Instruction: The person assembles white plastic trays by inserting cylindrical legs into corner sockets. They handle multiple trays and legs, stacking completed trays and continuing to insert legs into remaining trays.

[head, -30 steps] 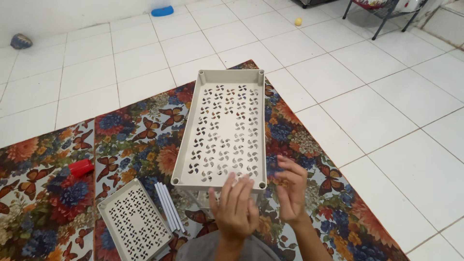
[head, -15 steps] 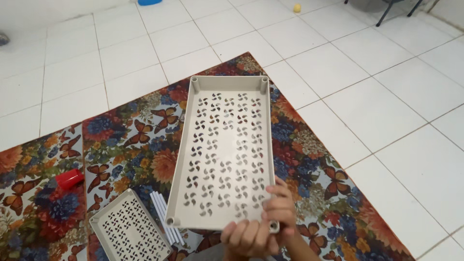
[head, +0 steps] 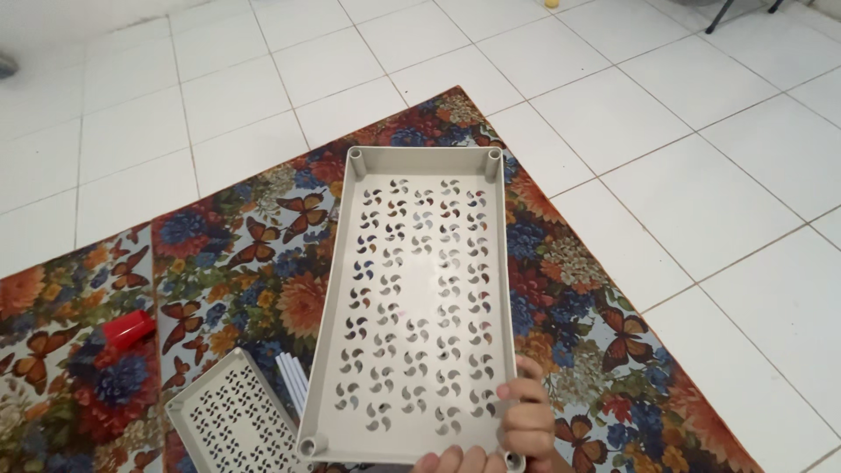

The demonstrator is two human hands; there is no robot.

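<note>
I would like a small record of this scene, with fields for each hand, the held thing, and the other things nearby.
held thing: grey perforated tray, tilted up over the mat
right hand: grip on the tray's near right corner
left hand: fingertips at the tray's near edge
surface: floral butterfly mat on white tiled floor
nearby: second perforated tray, white rods, red object

Floral butterfly mat (head: 263, 254), white floor tiles (head: 683, 175), red object (head: 128, 330).
</note>
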